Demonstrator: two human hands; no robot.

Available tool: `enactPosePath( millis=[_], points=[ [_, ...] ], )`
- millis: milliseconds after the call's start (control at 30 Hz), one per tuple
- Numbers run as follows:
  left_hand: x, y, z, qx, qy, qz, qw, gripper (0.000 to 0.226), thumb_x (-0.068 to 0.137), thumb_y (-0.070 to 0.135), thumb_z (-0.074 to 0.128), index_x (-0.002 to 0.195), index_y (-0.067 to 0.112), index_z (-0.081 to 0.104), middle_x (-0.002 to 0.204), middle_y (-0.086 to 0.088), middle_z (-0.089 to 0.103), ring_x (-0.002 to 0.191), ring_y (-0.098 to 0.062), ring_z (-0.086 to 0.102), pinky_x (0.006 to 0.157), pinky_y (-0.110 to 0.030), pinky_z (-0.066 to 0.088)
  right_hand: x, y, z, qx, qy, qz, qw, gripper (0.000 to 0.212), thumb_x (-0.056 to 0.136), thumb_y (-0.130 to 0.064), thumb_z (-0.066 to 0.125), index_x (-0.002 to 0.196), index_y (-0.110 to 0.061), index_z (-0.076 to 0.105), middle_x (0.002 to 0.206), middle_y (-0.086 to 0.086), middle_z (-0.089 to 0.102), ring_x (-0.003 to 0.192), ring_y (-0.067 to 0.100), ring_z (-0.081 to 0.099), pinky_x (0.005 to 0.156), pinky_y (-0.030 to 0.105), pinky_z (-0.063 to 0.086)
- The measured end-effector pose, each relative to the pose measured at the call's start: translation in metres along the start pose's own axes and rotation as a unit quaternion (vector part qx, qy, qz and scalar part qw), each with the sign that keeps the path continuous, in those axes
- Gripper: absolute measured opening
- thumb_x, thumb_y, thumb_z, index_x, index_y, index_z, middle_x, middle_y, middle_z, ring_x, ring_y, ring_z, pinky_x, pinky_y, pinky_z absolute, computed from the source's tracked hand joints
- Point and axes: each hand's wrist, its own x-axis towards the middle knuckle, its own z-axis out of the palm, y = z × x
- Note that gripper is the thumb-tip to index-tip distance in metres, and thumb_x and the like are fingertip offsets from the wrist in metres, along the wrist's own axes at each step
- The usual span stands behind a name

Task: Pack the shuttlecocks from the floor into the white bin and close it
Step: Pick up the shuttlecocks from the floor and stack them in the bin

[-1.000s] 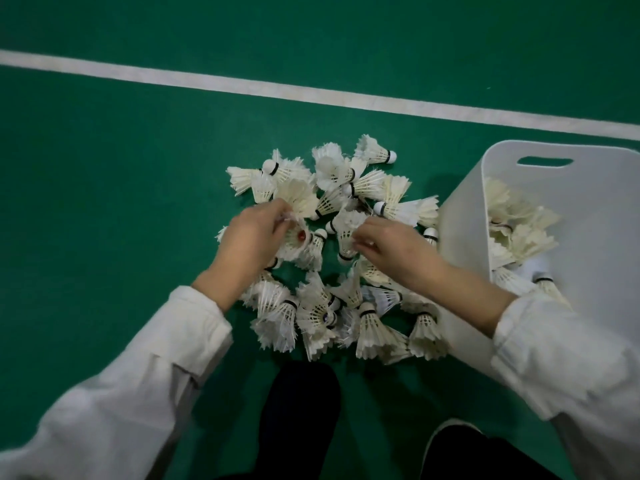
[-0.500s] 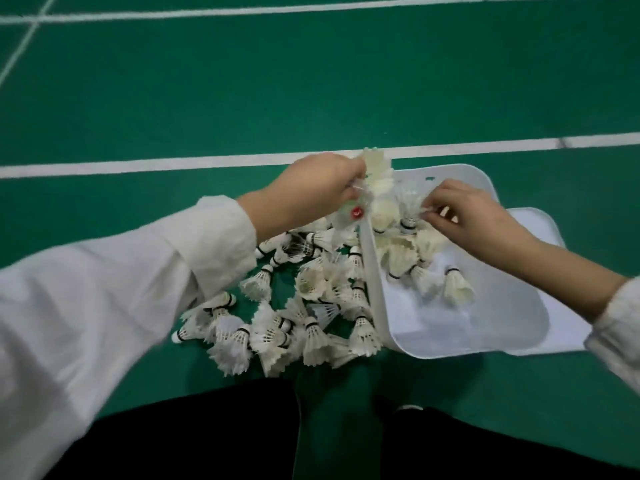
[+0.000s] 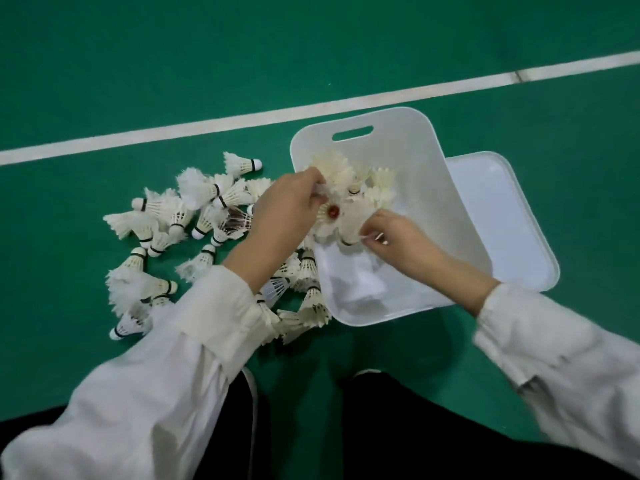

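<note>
Reaching over the left rim of the white bin [image 3: 420, 147], the left hand [image 3: 287, 209] has its grip curled round the feathers of a red-dotted shuttlecock [image 3: 331, 213], whose cork end faces the camera. The right hand [image 3: 398, 233] is inside the bin's mouth, its grip narrow, with fingertips pinching the skirt of a blurred shuttlecock [image 3: 350, 226]. The two hands are close together above the bin's left half.

The bin stands on the green floor [image 3: 138, 64] with its mouth open upward. A handle slot [image 3: 352, 133] is cut in its far wall, which ends just short of the white court line [image 3: 214, 124]. The lid [image 3: 509, 220] lies flat on the floor to the bin's right, with one edge tucked against or under the bin. Left of the bin the loose shuttlecocks [image 3: 173, 216] spread in a pile, the nearest ones touching the bin's left wall near its near corner. Bare floor lies open beyond the line, left of the pile and right of the lid. On the bin's near side, dark trouser legs [image 3: 415, 427] close in.

A cluster of packed shuttlecocks [image 3: 379, 183] fills the far part of the bin, cream feathers fanned out and cork ends down. The floor ones are white to cream, with black bands by their rounded corks.
</note>
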Motion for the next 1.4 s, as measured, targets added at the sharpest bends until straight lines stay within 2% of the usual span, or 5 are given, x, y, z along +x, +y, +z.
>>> enactPosePath(
  millis=[533,733,867,1000,1400],
  points=[
    [0.015,-0.022,0.002,-0.02,0.028,-0.024,0.999,0.017,0.09,0.021,0.057,0.105,0.012,0.058,0.091,-0.003,0.063,0.077,-0.014,0.045,0.066,-0.025,0.032,0.046,0.017,0.058,0.02,-0.17,0.024,0.985,0.05,0.087,-0.013,0.059,0.135,-0.013,0.044,0.133,0.012,0.04,0.112,0.028,0.053,0.096,0.034,0.042],
    [0.016,-0.008,-0.002,-0.027,-0.016,-0.003,1.0,0.017,0.09,0.02,0.056,0.105,0.012,0.058,0.095,-0.005,0.064,0.081,-0.017,0.05,0.068,-0.03,0.039,0.017,0.003,-0.026,0.086,0.101,-0.075,0.988,0.039,0.086,-0.008,0.058,0.124,-0.017,0.05,0.127,0.002,0.042,0.081,0.016,0.06,0.074,0.038,0.053],
    [0.01,0.014,0.005,-0.028,-0.086,0.054,0.994,0.018,0.089,0.018,0.056,0.107,0.012,0.057,0.103,-0.005,0.064,0.094,-0.023,0.058,0.075,-0.033,0.045,0.012,0.001,-0.045,-0.06,0.08,-0.164,0.981,0.053,0.082,-0.013,0.063,0.129,-0.021,0.041,0.142,-0.001,0.027,0.077,0.019,0.058,0.056,0.036,0.051],
    [0.001,0.021,0.012,-0.021,-0.13,0.058,0.99,0.019,0.091,0.019,0.053,0.11,0.016,0.054,0.104,-0.003,0.062,0.094,-0.021,0.055,0.076,-0.033,0.045,0.01,0.021,-0.035,-0.114,0.064,-0.175,0.976,0.013,0.084,-0.009,0.063,0.096,-0.007,0.062,0.121,0.011,0.055,0.082,0.031,0.062,0.063,0.043,0.054],
    [-0.015,0.007,0.02,-0.024,-0.099,0.036,0.994,0.013,0.093,0.023,0.05,0.096,0.012,0.056,0.085,0.001,0.058,0.075,-0.018,0.054,0.061,-0.03,0.039,0.03,0.063,-0.023,-0.138,0.057,0.186,0.971,0.017,0.085,-0.003,0.048,0.079,0.003,0.062,0.083,0.021,0.067,0.083,0.037,0.063,0.068,0.033,0.044]
  ],
)
